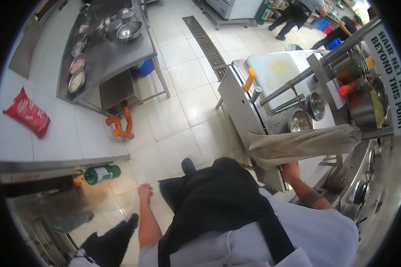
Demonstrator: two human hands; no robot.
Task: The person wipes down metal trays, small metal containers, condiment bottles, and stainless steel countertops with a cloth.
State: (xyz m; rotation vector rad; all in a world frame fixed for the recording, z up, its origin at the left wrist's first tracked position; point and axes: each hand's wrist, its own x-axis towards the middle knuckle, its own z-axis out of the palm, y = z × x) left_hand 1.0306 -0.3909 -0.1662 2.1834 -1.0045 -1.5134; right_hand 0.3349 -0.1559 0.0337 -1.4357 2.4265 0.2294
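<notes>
My left hand (145,193) hangs low over the tiled floor with its fingers curled, and I cannot make out anything in it. On the right, my right hand (291,171) is at the edge of a steel counter (240,107), just under a grey-beige cloth (303,144) draped over a rail. The cloth hides part of that hand's fingers. Beyond the cloth, metal bowls (300,120) and a white cutting board (274,73) lie on the counter, with a yellow-orange handle (249,79) at the board's near left edge.
A steel table (116,58) with several bowls stands at upper left. Orange pipes (122,127) rise from the floor below it. A red bag (27,113) and a green cylinder (102,174) are at left. People are at upper right and lower left.
</notes>
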